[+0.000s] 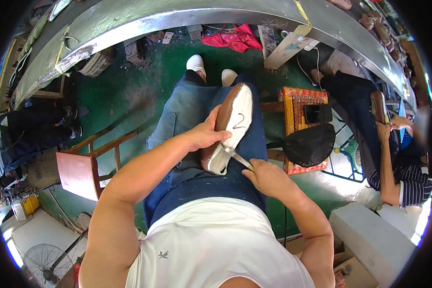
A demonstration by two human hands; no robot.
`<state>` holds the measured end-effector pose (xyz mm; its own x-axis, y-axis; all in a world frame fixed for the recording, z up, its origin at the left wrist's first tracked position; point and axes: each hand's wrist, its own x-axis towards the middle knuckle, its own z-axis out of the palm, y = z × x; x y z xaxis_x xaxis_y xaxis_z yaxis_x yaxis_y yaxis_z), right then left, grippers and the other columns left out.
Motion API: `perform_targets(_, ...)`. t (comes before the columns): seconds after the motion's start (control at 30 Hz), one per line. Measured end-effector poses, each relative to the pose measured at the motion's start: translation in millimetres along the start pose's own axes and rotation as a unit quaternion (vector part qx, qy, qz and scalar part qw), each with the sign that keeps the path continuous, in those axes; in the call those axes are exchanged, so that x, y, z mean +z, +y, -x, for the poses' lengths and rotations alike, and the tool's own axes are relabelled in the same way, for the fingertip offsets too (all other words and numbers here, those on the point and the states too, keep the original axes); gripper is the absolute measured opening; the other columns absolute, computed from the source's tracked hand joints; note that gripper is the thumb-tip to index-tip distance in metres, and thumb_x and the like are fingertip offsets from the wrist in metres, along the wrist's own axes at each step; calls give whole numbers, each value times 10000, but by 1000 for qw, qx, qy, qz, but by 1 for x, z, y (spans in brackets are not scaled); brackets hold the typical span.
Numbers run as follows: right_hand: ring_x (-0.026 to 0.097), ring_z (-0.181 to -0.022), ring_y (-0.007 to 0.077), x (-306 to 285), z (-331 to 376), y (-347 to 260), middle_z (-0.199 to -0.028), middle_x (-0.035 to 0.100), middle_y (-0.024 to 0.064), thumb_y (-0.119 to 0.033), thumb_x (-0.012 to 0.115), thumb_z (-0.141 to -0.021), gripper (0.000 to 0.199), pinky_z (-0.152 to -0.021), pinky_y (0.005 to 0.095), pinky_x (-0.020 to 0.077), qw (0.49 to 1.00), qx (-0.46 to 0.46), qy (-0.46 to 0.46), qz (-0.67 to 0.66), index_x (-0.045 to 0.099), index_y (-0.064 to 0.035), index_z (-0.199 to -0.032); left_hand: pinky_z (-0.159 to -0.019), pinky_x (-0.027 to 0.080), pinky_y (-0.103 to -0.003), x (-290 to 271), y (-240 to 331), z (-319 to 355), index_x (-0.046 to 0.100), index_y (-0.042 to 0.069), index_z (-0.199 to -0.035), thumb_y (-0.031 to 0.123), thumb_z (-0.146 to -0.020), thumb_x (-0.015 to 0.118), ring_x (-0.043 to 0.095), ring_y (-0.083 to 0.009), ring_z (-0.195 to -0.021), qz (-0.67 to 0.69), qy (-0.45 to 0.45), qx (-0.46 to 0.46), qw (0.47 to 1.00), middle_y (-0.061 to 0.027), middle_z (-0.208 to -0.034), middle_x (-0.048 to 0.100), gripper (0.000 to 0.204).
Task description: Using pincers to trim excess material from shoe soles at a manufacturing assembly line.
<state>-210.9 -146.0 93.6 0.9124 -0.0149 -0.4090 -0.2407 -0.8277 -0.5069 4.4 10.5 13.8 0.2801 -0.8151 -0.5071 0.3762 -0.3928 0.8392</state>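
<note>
A brown shoe [240, 113] with a whitish underside turned up lies across my lap, its toe pointing away from me. A dark curved mark shows on that underside. My left hand [210, 133] is wrapped round the shoe's left side, thumb on the pale underside. In my right hand [270, 177] is a small hammer [236, 156], gripped by its handle. Its metal head is at the shoe's heel half, close to my left thumb; whether it touches the shoe I cannot tell.
A metal-edged workbench [177, 21] curves across the far side. On my right, a phone [318, 114] and a black cushion-like thing [309, 148] lie on a bench seat; beyond it a co-worker handles another shoe [378, 106]. A wooden stool [78, 175] stands left, a fan [47, 264] lower left.
</note>
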Motion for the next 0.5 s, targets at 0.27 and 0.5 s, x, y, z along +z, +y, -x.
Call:
perform_targets(0.27, 702, -783, 319, -2, -15, -27, -858, 668, 163, -362, 658, -957, 382, -676, 405, 572, 993, -58, -33, 92, 592, 13, -987, -1180, 327, -371, 1, -5, -5, 56, 109, -1624, 175, -879, 762, 403, -277, -1435, 11, 35, -13, 999, -176, -1549, 405, 1028)
perform_targets(0.5, 699, -787, 353, 21, 15, -13, -860, 677, 183, -388, 602, -995, 370, -702, 442, 567, 999, -40, 18, 29, 607, -19, -958, -1188, 318, -361, 9, -21, 4, 2, 92, -1625, 191, -911, 742, 385, -278, -1444, -127, 98, 46, 986, -182, -1560, 385, 1034)
